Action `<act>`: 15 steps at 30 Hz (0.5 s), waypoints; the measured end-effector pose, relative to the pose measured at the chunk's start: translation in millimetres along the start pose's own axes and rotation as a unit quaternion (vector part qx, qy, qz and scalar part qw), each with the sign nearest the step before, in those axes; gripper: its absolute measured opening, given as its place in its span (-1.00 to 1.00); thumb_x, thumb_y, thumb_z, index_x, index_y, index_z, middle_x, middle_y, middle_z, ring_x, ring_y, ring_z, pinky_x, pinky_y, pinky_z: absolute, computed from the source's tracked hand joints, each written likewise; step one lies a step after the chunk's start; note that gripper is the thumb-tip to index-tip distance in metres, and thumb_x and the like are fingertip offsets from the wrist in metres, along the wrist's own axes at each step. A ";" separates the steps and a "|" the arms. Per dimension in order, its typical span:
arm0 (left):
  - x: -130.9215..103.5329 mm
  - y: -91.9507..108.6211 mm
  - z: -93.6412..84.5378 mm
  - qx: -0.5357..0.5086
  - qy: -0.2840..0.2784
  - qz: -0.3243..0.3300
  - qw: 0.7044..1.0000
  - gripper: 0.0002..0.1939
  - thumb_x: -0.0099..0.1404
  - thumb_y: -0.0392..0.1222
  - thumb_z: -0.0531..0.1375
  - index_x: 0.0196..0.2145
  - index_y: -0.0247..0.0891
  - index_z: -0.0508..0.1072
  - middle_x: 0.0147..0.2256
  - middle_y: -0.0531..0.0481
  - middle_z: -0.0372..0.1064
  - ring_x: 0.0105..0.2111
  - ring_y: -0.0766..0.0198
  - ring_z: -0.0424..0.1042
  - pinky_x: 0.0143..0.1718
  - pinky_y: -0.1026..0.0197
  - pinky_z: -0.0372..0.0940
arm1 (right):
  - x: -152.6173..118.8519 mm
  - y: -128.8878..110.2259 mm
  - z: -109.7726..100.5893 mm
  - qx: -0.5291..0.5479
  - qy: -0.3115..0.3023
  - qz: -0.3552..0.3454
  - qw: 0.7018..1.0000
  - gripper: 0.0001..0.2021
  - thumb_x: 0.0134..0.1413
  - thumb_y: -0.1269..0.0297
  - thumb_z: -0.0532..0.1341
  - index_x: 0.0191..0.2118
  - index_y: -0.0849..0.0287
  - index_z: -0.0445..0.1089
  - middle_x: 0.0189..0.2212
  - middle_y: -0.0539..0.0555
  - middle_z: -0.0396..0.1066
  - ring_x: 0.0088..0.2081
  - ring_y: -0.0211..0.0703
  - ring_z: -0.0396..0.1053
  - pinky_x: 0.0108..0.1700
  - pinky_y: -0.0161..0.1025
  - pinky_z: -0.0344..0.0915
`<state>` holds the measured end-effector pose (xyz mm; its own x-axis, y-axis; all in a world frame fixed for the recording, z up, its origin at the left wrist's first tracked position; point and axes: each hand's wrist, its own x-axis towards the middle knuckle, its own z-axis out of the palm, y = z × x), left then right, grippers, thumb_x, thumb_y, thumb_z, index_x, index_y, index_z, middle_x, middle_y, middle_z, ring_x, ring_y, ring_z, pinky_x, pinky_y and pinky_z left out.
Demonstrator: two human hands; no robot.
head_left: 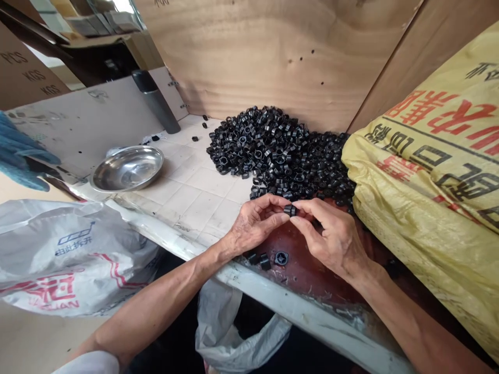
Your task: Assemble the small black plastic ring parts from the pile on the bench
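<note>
Left hand and right hand meet, each grip pinching the black part between thumb and fingers, up above the surface! Beyond it sprawls the black heap; nearer, three loose pieces. Yellow sack on the right, steel bowl away left.

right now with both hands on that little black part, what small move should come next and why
Probably a gentle inward press: the left hand and right hand pinch the small black part from opposite sides, so pressure could be shared evenly. Whether it is one piece or two is too small to tell.
</note>
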<state>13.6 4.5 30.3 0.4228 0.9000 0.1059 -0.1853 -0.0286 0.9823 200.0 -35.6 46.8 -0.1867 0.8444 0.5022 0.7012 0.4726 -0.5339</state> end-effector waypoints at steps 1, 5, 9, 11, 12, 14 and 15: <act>-0.2 -0.6 0.3 -0.002 0.000 0.000 1.000 -0.70 0.23 -0.15 0.38 -0.12 -0.33 0.54 -0.24 -0.07 0.55 -0.25 0.26 0.52 -0.14 0.22 0.40 | 0.2 0.0 0.0 -0.002 -0.003 0.005 1.000 -0.88 0.32 0.27 0.18 -0.22 0.14 0.44 -0.41 0.02 0.50 -0.39 -0.21 0.44 -0.25 -0.29 0.32; -0.8 0.5 1.9 0.001 0.008 -0.013 1.000 -0.72 0.23 -0.16 0.38 -0.12 -0.32 0.54 -0.27 -0.05 0.55 -0.27 0.27 0.52 -0.15 0.23 0.40 | -0.2 0.9 0.1 -0.001 0.008 0.015 1.000 -0.89 0.30 0.26 0.21 -0.22 0.15 0.44 -0.42 0.01 0.49 -0.42 -0.21 0.44 -0.27 -0.29 0.34; -1.6 3.7 2.9 0.005 0.009 -0.017 1.000 -0.72 0.24 -0.16 0.37 -0.12 -0.33 0.54 -0.26 -0.06 0.55 -0.26 0.26 0.53 -0.15 0.22 0.41 | -0.9 0.7 -0.3 -0.006 0.019 0.025 0.999 -0.89 0.30 0.27 0.21 -0.28 0.14 0.43 -0.47 -0.01 0.47 -0.45 -0.21 0.42 -0.30 -0.28 0.32; -1.8 4.1 2.8 0.005 0.008 -0.017 1.000 -0.72 0.24 -0.16 0.37 -0.12 -0.33 0.54 -0.25 -0.07 0.56 -0.26 0.25 0.53 -0.15 0.21 0.41 | -0.7 -0.1 -0.7 0.005 0.018 0.034 0.999 -0.90 0.29 0.26 0.22 -0.27 0.14 0.42 -0.46 -0.01 0.47 -0.46 -0.23 0.42 -0.30 -0.29 0.33; -1.8 3.9 2.6 0.004 0.006 -0.016 1.000 -0.72 0.25 -0.16 0.37 -0.11 -0.33 0.54 -0.25 -0.07 0.56 -0.25 0.25 0.54 -0.14 0.21 0.41 | -0.7 -0.5 -0.9 0.010 0.016 0.023 1.000 -0.91 0.28 0.27 0.22 -0.25 0.14 0.42 -0.41 0.01 0.49 -0.42 -0.21 0.44 -0.27 -0.28 0.35; -1.7 3.1 2.2 0.001 -0.004 -0.017 1.000 -0.72 0.25 -0.16 0.36 -0.11 -0.32 0.54 -0.25 -0.08 0.56 -0.25 0.25 0.54 -0.14 0.22 0.41 | -0.8 -1.0 -0.8 0.019 0.008 0.011 1.000 -0.93 0.26 0.27 0.23 -0.22 0.14 0.42 -0.37 0.03 0.50 -0.36 -0.18 0.47 -0.22 -0.27 0.37; -1.6 2.9 1.9 0.001 -0.005 -0.015 1.000 -0.73 0.25 -0.17 0.37 -0.11 -0.32 0.55 -0.25 -0.07 0.56 -0.25 0.25 0.54 -0.14 0.23 0.41 | -1.1 -1.3 -0.7 0.024 0.000 0.024 0.999 -0.92 0.27 0.26 0.23 -0.23 0.14 0.41 -0.39 0.02 0.50 -0.36 -0.18 0.47 -0.23 -0.26 0.37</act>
<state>14.1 2.1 33.2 0.4380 0.8957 0.0772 -0.1698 -0.0019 0.9855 199.8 -37.2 47.4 -0.1535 0.8659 0.4761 0.6756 0.4436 -0.5889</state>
